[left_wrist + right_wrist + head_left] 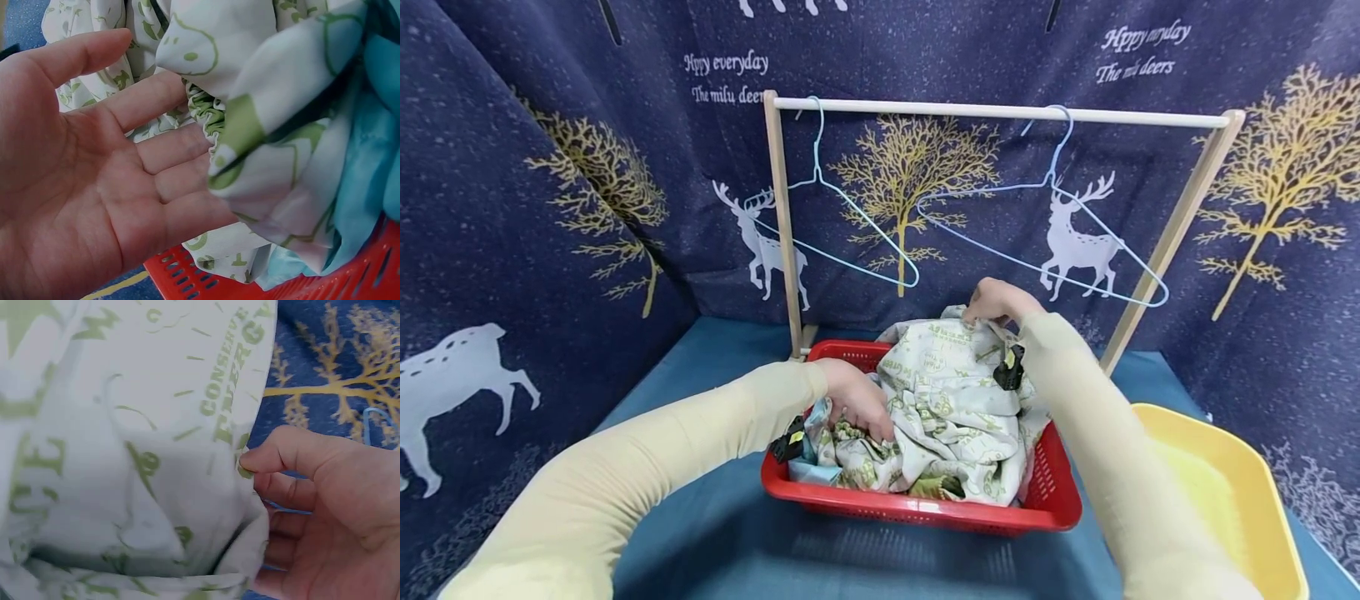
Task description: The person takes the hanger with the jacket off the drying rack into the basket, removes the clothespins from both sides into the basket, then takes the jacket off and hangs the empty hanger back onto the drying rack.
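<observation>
A white cloth with green print [951,400] lies bunched in a red plastic basket [925,508]. My right hand [1000,302] pinches its far upper edge between thumb and fingers, lifting that part above the basket; the right wrist view shows the thumb [256,464] on the edge, beside printed lettering. At the basket's left side is my left hand [859,400]. In the left wrist view its fingers are extended, their tips hidden behind a gathered, elastic-looking edge [207,119], and the thumb stands apart. Turquoise cloth [372,137] shows beside that edge.
Behind the basket stands a rack with a white rail [925,107] and wooden posts. Two blue wire hangers, a left hanger [895,247] and a right hanger [1120,242], hang from it. A yellow tub [1255,467] sits at the right. A dark blue patterned curtain [685,150] surrounds the table.
</observation>
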A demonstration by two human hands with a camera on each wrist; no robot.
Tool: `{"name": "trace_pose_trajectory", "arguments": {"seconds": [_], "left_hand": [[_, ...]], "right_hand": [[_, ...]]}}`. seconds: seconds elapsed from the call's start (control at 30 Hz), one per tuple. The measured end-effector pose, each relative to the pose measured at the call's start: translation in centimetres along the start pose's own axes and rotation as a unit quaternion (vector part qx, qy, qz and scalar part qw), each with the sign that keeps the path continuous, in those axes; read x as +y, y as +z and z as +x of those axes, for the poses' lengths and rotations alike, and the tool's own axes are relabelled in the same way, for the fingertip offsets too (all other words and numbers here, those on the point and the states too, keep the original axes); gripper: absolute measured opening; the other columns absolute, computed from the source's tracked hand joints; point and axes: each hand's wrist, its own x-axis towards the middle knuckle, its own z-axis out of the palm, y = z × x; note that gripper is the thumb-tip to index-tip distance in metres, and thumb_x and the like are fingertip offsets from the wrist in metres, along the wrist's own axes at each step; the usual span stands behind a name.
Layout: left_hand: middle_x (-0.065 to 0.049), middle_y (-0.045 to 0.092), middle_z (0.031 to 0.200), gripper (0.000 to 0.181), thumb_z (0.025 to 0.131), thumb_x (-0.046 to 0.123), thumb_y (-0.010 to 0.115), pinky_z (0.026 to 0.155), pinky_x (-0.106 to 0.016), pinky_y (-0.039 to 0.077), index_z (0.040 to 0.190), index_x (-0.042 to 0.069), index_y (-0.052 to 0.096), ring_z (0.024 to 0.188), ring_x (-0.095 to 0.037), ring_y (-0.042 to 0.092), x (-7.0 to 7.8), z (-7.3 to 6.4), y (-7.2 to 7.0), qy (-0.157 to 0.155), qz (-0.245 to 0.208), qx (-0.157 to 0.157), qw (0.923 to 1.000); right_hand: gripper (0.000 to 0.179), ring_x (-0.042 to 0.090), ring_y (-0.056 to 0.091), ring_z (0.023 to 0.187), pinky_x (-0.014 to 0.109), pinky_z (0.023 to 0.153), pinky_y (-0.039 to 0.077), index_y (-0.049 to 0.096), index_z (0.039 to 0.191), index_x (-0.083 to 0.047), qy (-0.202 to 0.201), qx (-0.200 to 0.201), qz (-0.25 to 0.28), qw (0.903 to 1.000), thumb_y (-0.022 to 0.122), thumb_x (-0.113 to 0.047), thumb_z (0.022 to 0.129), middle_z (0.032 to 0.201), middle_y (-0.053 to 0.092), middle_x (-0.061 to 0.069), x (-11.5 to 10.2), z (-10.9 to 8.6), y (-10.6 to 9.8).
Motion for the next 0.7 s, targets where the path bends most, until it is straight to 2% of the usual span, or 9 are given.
{"name": "trace_pose_trajectory", "arguments": {"seconds": [0.07, 0.17, 0.23, 0.37, 0.43, 0.53, 0.6, 0.7], "left_hand": [[-0.012, 0.049, 0.151, 0.049, 0.097, 0.047, 0.052, 0.096, -0.045, 0.053, 0.137, 0.020, 0.060, 0.142, -0.028, 0.044, 0.0, 0.0, 0.0, -0.001, 0.000, 0.003, 1.0000], [-0.013, 0.051, 0.149, 0.047, 0.096, 0.046, 0.052, 0.093, -0.047, 0.054, 0.134, 0.019, 0.063, 0.139, -0.027, 0.048, 0.0, 0.2, 0.1, -0.001, 0.000, 0.008, 1.0000], [-0.012, 0.051, 0.149, 0.048, 0.095, 0.045, 0.052, 0.093, -0.047, 0.054, 0.134, 0.019, 0.063, 0.139, -0.026, 0.048, 0.0, 0.2, 0.2, -0.001, 0.000, 0.011, 0.9999], [-0.012, 0.049, 0.151, 0.050, 0.095, 0.045, 0.052, 0.094, -0.047, 0.054, 0.137, 0.018, 0.060, 0.142, -0.028, 0.045, 0.0, 0.2, 0.3, 0.001, -0.005, 0.008, 1.0000], [-0.010, 0.047, 0.152, 0.051, 0.096, 0.046, 0.052, 0.096, -0.046, 0.053, 0.139, 0.018, 0.057, 0.144, -0.029, 0.041, -0.1, 0.2, 0.3, 0.002, -0.007, 0.003, 1.0000], [-0.009, 0.048, 0.152, 0.052, 0.096, 0.046, 0.052, 0.098, -0.046, 0.052, 0.140, 0.018, 0.057, 0.145, -0.031, 0.040, -0.1, 0.3, 0.3, 0.002, -0.009, 0.000, 1.0000], [-0.009, 0.048, 0.152, 0.052, 0.096, 0.046, 0.052, 0.099, -0.046, 0.051, 0.140, 0.019, 0.056, 0.145, -0.031, 0.040, -0.2, 0.3, 0.3, 0.001, -0.009, 0.000, 1.0000], [-0.009, 0.049, 0.151, 0.052, 0.095, 0.047, 0.052, 0.099, -0.046, 0.051, 0.140, 0.020, 0.057, 0.144, -0.031, 0.041, -0.2, 0.3, 0.3, 0.000, -0.003, 0.005, 1.0000]], "right_hand": [[0.041, 0.010, 0.045, 0.063, 0.031, 0.069, 0.053, 0.063, 0.126, 0.003, -0.001, -0.012, 0.016, 0.9998, 0.058, -0.024, 0.096, 0.108, 0.065, 0.013, -0.2, -0.7, -0.7], [0.042, 0.009, 0.040, 0.059, 0.034, 0.074, 0.055, 0.062, 0.127, 0.003, -0.001, -0.017, 0.025, 0.9995, 0.057, -0.024, 0.096, 0.077, 0.056, 0.002, -0.4, -1.5, -1.4], [0.038, 0.009, 0.037, 0.056, 0.035, 0.073, 0.055, 0.065, 0.124, 0.003, -0.005, -0.015, 0.027, 0.9995, 0.058, -0.023, 0.096, 0.067, 0.045, -0.004, -0.6, -1.9, -1.7], [0.033, 0.009, 0.043, 0.054, 0.032, 0.070, 0.056, 0.071, 0.114, 0.002, -0.030, 0.005, 0.020, 0.9993, 0.060, -0.023, 0.095, 0.077, 0.060, -0.002, -1.2, -3.1, -2.0], [0.031, 0.008, 0.041, 0.050, 0.030, 0.066, 0.053, 0.073, 0.108, 0.002, -0.051, 0.010, 0.019, 0.9985, 0.061, -0.023, 0.095, 0.075, 0.062, -0.001, -1.7, -3.7, -2.0], [0.026, 0.008, 0.033, 0.045, 0.029, 0.060, 0.045, 0.076, 0.097, 0.001, -0.088, 0.007, 0.031, 0.9956, 0.061, -0.020, 0.095, 0.055, 0.047, -0.005, -2.4, -4.8, -1.9], [0.023, 0.008, 0.029, 0.044, 0.029, 0.059, 0.041, 0.076, 0.091, -0.001, -0.114, -0.001, 0.041, 0.9927, 0.061, -0.018, 0.095, 0.049, 0.038, -0.007, -3.1, -5.7, -1.7], [0.021, 0.008, 0.029, 0.045, 0.028, 0.057, 0.038, 0.074, 0.081, -0.005, -0.151, -0.006, 0.036, 0.9879, 0.062, -0.015, 0.094, 0.049, 0.037, -0.009, -4.2, -7.3, -1.1]]}}
